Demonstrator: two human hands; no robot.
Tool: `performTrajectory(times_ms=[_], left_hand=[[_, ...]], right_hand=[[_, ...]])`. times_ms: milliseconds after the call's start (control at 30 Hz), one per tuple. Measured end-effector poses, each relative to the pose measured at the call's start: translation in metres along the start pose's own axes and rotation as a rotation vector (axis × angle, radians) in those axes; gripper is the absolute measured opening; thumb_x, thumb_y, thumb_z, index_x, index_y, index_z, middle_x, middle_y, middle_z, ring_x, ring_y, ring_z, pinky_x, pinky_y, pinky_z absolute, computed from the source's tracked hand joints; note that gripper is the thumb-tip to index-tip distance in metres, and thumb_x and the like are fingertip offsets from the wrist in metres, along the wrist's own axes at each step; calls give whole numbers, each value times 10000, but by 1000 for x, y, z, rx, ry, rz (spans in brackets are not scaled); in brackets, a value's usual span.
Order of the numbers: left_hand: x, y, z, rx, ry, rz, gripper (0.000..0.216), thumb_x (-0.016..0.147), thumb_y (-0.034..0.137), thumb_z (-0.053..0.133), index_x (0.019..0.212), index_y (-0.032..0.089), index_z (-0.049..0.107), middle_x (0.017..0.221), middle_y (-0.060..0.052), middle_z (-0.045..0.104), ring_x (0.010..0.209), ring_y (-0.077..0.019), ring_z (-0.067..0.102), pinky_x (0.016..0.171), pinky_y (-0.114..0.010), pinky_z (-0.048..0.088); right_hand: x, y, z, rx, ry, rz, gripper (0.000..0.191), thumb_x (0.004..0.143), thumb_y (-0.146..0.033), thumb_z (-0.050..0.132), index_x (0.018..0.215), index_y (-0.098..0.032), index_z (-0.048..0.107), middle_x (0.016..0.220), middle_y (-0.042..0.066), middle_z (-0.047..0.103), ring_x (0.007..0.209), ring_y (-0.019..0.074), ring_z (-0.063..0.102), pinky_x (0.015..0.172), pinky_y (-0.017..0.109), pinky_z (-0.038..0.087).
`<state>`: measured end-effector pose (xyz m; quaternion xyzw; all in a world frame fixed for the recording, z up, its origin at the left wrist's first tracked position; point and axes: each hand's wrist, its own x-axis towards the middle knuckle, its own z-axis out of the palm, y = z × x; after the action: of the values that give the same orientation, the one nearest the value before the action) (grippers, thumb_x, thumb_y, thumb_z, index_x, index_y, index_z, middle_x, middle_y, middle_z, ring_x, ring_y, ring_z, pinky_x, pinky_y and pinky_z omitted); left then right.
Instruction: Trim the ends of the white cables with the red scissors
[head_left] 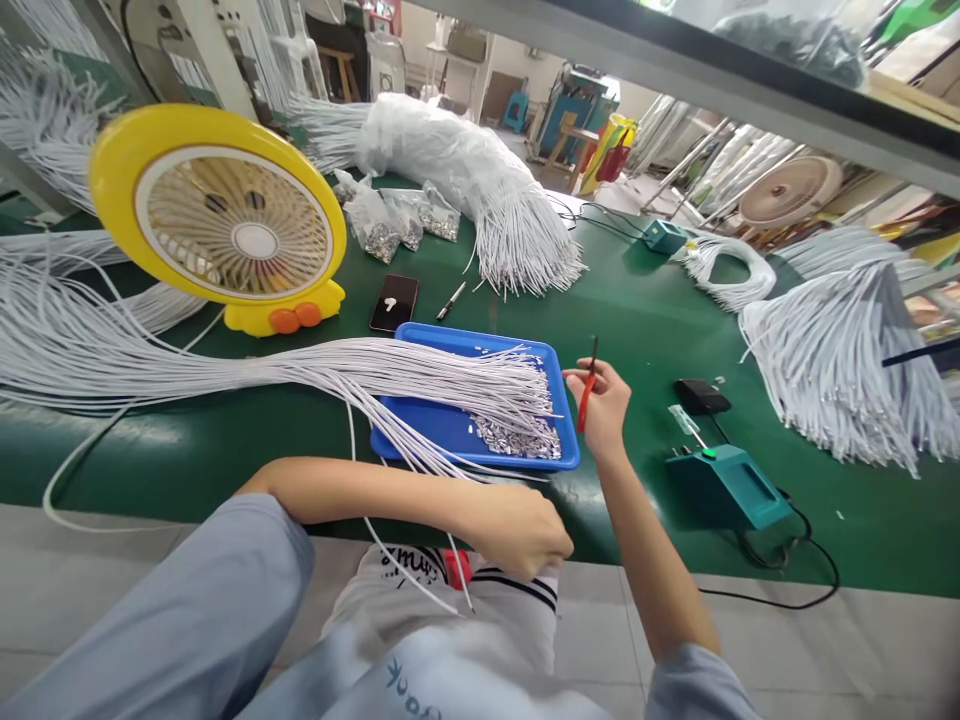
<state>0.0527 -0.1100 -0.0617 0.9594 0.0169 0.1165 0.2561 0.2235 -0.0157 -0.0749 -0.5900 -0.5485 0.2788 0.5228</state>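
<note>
My right hand [600,405] is closed around a red-handled tool [587,385] that points upward, just right of the blue tray [427,425]. The tray holds a heap of small silver metal pieces [517,437], and the ends of a long bundle of white cords [420,370] lie across it. My left hand [517,527] is curled at the table's near edge below the tray, with thin white cords [420,585] running under it toward my lap; its fingers are hidden.
A yellow desk fan [217,215] stands at the left, a black phone [394,301] and pen [451,300] behind the tray. A teal device [724,487] with a cable sits right. More white cord bundles [832,360] and bagged cords [442,150] cover the green table [637,310].
</note>
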Motion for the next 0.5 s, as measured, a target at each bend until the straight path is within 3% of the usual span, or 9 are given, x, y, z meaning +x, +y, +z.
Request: performTrajectory(times_ms=[100,167,233,333,400,500], left_hand=[[3,-5,3,-78,-34,90,186,878,172,567,697,200,598,808,-23,669,724,-146,657,592,-255,525],[4,-15,-5,-72,-1,61,136,914,212,539,837,187,648,959,-51,667,874,-154,665,710,-230,541],[1,-32,-21,35,20,-118,169,931,205,493,951,159,654,1048,-100,650,939,-199,659,749,-275,539],[-12,-64,-50,301,-58,-583,231,874,45,461,939,138,662,976,-109,680,894,-224,676,710,-290,522],[-23,-84,-66,352,-93,-744,223,798,-35,495,866,83,672,880,-151,693,869,-251,686,715,-294,516],[-34,-103,-76,365,-146,-848,170,725,-33,582,825,63,680,850,-184,700,859,-280,689,705,-296,514]], right_hand=[[15,-35,13,76,32,-87,318,701,-307,674,975,-180,577,750,14,684,744,169,667,714,304,521],[21,-59,21,165,44,-188,279,709,-283,680,953,-188,585,717,-3,668,737,166,669,687,293,517],[22,-80,26,245,61,-309,234,734,-265,681,938,-193,591,696,-16,651,701,156,659,675,294,515],[18,-101,26,325,125,-419,190,766,-230,677,934,-203,592,679,-25,626,647,152,631,675,317,513],[13,-107,23,370,166,-446,171,773,-206,674,925,-213,596,681,-20,624,638,158,624,664,325,506],[8,-111,16,401,150,-447,159,777,-181,669,916,-232,612,684,-22,628,641,156,624,641,311,490]])
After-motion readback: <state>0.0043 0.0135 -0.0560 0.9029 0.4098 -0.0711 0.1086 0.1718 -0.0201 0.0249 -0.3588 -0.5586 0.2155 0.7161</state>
